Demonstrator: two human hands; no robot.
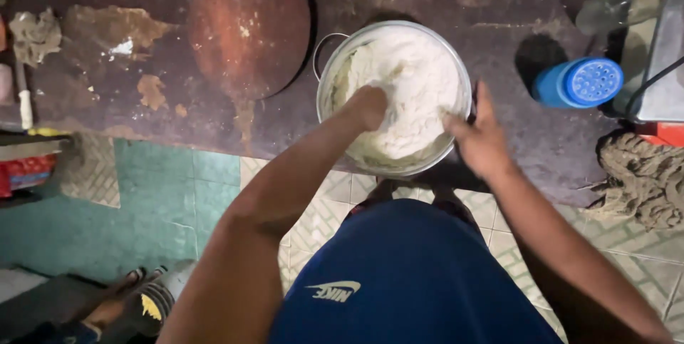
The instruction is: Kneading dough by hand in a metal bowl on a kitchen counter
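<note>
Head view: we see the left hand (368, 107) closed into a fist, knuckles pressed down into the pale dough (406, 94); whether it grips any dough we cannot tell. The dough fills a round metal pot (324, 84) directly under that fist. The right hand (479, 141) sits on the pot's near-right rim, fingers loosely spread and touching the edge. Right of this hand stands a blue ribbed cap (578, 81); left of the fist lies a round reddish board (249, 23).
</note>
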